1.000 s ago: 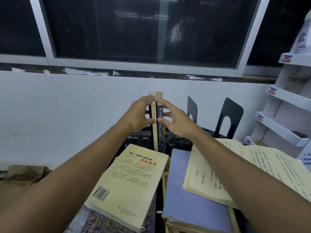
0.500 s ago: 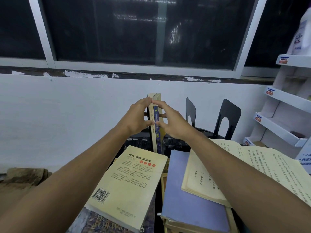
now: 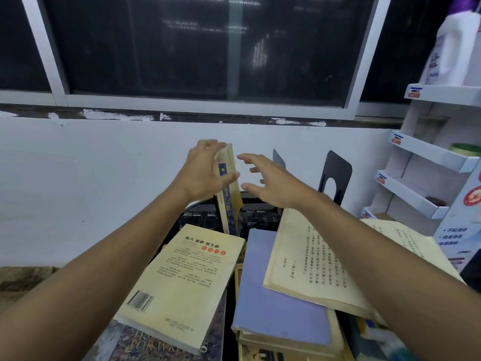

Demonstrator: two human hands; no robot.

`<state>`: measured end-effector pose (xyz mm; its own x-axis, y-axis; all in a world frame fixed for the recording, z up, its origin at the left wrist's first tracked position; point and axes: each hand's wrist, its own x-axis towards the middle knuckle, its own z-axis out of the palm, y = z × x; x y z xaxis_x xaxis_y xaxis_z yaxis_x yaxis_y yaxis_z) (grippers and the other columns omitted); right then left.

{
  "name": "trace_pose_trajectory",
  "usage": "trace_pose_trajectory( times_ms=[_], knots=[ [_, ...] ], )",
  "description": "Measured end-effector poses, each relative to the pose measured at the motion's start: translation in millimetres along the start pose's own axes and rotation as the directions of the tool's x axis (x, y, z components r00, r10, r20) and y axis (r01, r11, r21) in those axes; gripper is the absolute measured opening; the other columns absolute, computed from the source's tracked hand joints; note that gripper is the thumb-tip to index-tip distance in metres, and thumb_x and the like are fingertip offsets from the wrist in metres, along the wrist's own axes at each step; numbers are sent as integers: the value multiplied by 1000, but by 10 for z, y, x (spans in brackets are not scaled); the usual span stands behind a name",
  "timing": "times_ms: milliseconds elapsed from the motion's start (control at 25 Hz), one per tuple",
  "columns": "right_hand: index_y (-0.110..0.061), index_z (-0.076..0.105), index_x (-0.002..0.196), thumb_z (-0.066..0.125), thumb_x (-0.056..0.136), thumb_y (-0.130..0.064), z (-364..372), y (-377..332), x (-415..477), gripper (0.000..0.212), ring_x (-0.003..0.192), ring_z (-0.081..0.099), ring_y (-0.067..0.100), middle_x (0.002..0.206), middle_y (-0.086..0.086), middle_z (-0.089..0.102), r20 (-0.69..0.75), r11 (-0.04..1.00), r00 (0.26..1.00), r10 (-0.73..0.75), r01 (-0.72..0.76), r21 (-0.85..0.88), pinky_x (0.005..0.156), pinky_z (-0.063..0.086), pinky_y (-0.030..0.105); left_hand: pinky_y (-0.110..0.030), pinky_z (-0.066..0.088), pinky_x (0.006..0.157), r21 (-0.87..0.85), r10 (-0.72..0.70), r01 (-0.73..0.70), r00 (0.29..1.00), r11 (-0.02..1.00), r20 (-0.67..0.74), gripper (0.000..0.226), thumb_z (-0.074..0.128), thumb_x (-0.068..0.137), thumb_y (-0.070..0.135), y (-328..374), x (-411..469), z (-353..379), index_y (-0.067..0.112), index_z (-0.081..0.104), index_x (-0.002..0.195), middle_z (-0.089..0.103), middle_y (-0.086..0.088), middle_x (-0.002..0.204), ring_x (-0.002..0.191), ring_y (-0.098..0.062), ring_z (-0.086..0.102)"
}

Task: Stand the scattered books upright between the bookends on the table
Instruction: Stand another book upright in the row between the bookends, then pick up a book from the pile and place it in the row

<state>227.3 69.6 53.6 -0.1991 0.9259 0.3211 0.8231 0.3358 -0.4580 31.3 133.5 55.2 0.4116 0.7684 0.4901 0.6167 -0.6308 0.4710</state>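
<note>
Books are what I'm sorting, and the pair of thin upright paperbacks (image 3: 228, 183), cream-edged with a dark blue patterned spine, stands at the far side of the table against the white wall, its top tilted slightly left. My left hand (image 3: 201, 173) is on it, fingers curled over the top corner and thumb laid across the front edge, a loose hold and not a tight pinch. My right hand (image 3: 270, 182) hovers just to the right, fingers spread wide, touching nothing. Right of that hand stand two black metal bookends, the nearer one (image 3: 279, 158) mostly hidden, the farther one (image 3: 335, 175) with an arched cut-out. Closer to me a cream paperback with a barcode (image 3: 182, 280) lies flat on a dark illustrated book (image 3: 156, 345), beside a lavender-covered book (image 3: 273, 290) with an open yellowed book of printed text (image 3: 307, 259) lying partly over it. A white tiered display shelf (image 3: 429, 157) fills the right edge.
</note>
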Motion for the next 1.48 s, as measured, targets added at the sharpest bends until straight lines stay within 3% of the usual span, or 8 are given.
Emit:
trace_pose_trajectory(
  times_ms=[160,400,560,680,920,1040,1160,1480],
  knots=[
    [-32,40,149,59,99,-42,-353,93,-370,54,134,41,8,147,-12,43,44,981,999,-2,10,-192,100,32,23,-31,41,108,-122,132,-149,982,981,-139,52,69,91,45,421,-172,57,26,57,138,49,8,142,133,-10,45],
    [-34,41,146,54,96,-58,-682,286,-1147,57,132,41,4,144,-18,41,143,944,979,145,-94,-317,111,36,29,-39,46,108,-164,192,-157,954,974,230,59,61,88,63,927,-409,560,32,57,138,54,14,139,127,-6,52],
    [-36,31,153,47,98,-59,-824,408,-1709,61,129,33,-5,155,-21,30,164,910,950,267,-192,-367,101,23,1,-45,41,111,-34,159,-160,889,987,429,84,50,80,82,1128,-533,903,33,44,147,46,12,149,139,-13,42],
    [-35,21,159,40,94,-70,-860,575,-2023,76,153,12,6,168,-16,8,187,878,917,352,-254,-406,122,10,25,-46,34,116,103,81,-156,851,982,519,95,44,81,85,1167,-583,1079,24,35,154,35,7,159,146,-16,30],
    [-42,16,159,35,92,-75,-977,808,-2418,77,153,-3,2,167,-21,1,232,857,852,470,-377,-352,119,2,26,-49,33,118,160,-16,-100,802,982,598,116,29,68,101,966,-587,1058,23,34,153,31,6,161,146,-19,31],
    [-45,16,158,33,88,-80,-1031,898,-2581,80,152,-3,-1,165,-25,1,226,846,832,506,-428,-319,122,3,29,-40,53,97,127,-33,-53,805,990,592,95,38,64,102,887,-574,1000,34,60,127,64,12,127,114,-9,60],
    [-48,17,157,31,86,-81,-1091,938,-2680,80,152,1,0,165,-25,2,219,837,827,518,-438,-329,124,8,33,-34,60,72,83,-52,3,806,997,590,61,50,71,90,879,-586,950,34,69,87,74,11,85,77,-3,71],
    [-49,21,154,29,75,-90,-1162,1016,-2741,89,152,8,4,165,-22,9,217,837,825,521,-445,-320,125,18,44,-30,52,73,-44,3,18,898,999,439,46,57,80,75,1179,-477,657,35,63,101,67,19,98,88,-1,65]
  ],
)
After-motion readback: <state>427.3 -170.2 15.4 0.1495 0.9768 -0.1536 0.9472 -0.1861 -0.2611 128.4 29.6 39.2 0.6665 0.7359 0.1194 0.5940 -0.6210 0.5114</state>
